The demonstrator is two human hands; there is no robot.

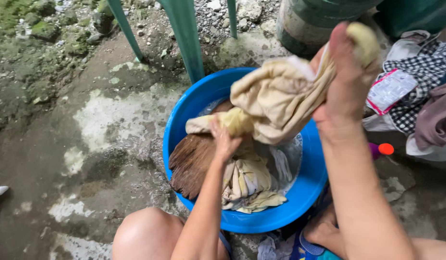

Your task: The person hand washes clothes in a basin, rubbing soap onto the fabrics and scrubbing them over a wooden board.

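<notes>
A wet cream-coloured cloth (pixel 276 98) hangs stretched over a blue plastic basin (pixel 309 183). My right hand (pixel 345 82) grips its upper end, raised high at the right. My left hand (pixel 224 139) clutches its lower end near the middle of the basin. Inside the basin a brown wooden washboard (pixel 191 163) leans at the left. More cream laundry (pixel 249 185) lies in soapy water beside it.
A pile of clothes, with a checked cloth (pixel 425 67) and a small packet (pixel 390 90), lies at the right. Green metal legs (pixel 187 33) stand behind the basin. A dark drum (pixel 309 21) stands at the back. The ground is wet concrete. My knee (pixel 143 236) is near the front.
</notes>
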